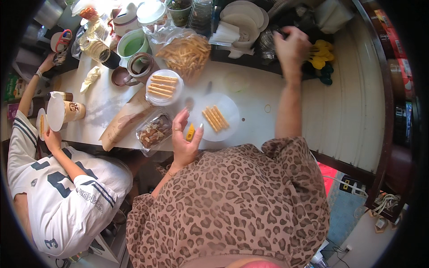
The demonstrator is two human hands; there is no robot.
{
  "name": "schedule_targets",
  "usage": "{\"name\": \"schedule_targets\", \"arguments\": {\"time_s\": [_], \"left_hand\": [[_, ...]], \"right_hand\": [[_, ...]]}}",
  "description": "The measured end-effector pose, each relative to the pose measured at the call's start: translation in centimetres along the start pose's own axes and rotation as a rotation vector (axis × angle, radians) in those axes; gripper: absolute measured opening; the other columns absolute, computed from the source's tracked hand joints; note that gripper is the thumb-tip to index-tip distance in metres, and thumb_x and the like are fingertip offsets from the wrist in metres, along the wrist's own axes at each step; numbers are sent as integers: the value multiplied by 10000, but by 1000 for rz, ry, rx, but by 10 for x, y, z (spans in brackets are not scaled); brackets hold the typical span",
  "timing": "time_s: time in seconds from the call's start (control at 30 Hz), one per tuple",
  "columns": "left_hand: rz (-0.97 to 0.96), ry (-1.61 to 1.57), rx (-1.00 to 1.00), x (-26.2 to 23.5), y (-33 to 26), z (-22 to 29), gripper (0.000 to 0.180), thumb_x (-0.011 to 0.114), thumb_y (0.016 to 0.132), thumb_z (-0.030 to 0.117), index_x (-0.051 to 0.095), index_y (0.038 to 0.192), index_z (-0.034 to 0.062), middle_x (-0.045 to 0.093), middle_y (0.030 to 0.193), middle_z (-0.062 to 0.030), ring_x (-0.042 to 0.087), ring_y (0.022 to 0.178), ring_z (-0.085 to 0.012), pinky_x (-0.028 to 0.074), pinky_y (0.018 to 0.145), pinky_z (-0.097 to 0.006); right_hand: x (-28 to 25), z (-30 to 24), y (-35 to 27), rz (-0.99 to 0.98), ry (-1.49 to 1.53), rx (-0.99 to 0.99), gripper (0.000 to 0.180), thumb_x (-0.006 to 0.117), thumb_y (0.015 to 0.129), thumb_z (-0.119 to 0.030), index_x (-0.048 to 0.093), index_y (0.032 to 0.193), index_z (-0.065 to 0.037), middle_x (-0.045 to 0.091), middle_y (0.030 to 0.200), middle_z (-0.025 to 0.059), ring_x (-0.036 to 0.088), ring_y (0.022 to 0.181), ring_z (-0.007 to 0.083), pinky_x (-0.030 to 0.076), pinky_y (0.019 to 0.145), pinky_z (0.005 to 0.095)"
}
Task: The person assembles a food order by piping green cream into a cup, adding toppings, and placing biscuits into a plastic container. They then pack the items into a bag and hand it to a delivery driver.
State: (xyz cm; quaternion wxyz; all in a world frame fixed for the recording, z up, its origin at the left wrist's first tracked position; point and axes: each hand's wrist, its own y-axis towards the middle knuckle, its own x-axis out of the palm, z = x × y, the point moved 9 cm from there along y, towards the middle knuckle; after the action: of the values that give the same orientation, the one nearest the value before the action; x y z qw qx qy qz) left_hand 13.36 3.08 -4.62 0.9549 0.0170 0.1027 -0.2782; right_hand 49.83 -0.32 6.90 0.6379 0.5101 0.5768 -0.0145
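My right hand (pixel 292 48) is raised over the dark holder at the far side. It is slightly blurred, with fingers curled in a pinch beside a dark clear-sided stack (pixel 267 44); what they hold cannot be made out. My left hand (pixel 184 144) is at the near table edge, thumb and fingers apart around a small yellow piece (pixel 191 132); whether it touches that piece is unclear. Just right of this hand, several golden biscuit sticks (pixel 215 119) lie side by side on a round white disc (pixel 230 105). Beyond it stands a round tub (pixel 178 94) with more sticks on its lid.
A bag of sticks (pixel 187 53), mugs (pixel 140 66) and a green container (pixel 133 43) crowd the far side. Near me are a box of nuts (pixel 154 131) and a paper roll (pixel 125 120). At left, a co-worker in white holds a sticks-topped lid (pixel 42 125) by a paper cup (pixel 67 111).
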Motion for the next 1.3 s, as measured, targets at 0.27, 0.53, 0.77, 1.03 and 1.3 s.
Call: {"name": "schedule_targets", "arguments": {"time_s": [0.27,0.53,0.77,1.03,1.3], "left_hand": [[53,-496,-336,-8,0,-31,378,570,873,97,404,1196,-10,495,1110,-85,506,958,-130,449,819,-256],[106,-541,-489,-13,-8,-51,244,574,887,175,478,1050,22,539,978,-52,531,808,-88,461,703,-238],[74,-581,-478,-5,1,-58,208,573,887,199,495,1006,47,537,933,-5,507,814,-66,433,704,-229],[35,-529,-474,8,3,-59,195,595,871,196,518,975,49,549,887,3,501,780,-62,411,664,-207],[18,-568,-529,15,2,-50,184,599,870,212,533,955,63,543,870,26,477,732,-29,382,619,-170]], "right_hand": [[94,112,33,-872,307,-30,444,777,635,-269,542,941,-49,581,903,122,561,860,213,447,732,303],[-68,-127,-69,-825,738,-449,783,795,616,-221,401,1279,-84,477,1156,207,520,1031,340,445,858,375],[-30,-179,-185,-1226,585,-469,741,756,625,-109,387,1267,-100,370,1203,247,444,1111,403,458,852,424],[-39,-162,-159,-1198,620,-381,780,769,604,-114,373,1275,-103,389,1195,209,429,1127,368,436,896,405],[36,58,25,-581,-93,-15,836,766,615,-308,374,1319,-86,449,1229,198,450,1139,336,392,949,405]]}}
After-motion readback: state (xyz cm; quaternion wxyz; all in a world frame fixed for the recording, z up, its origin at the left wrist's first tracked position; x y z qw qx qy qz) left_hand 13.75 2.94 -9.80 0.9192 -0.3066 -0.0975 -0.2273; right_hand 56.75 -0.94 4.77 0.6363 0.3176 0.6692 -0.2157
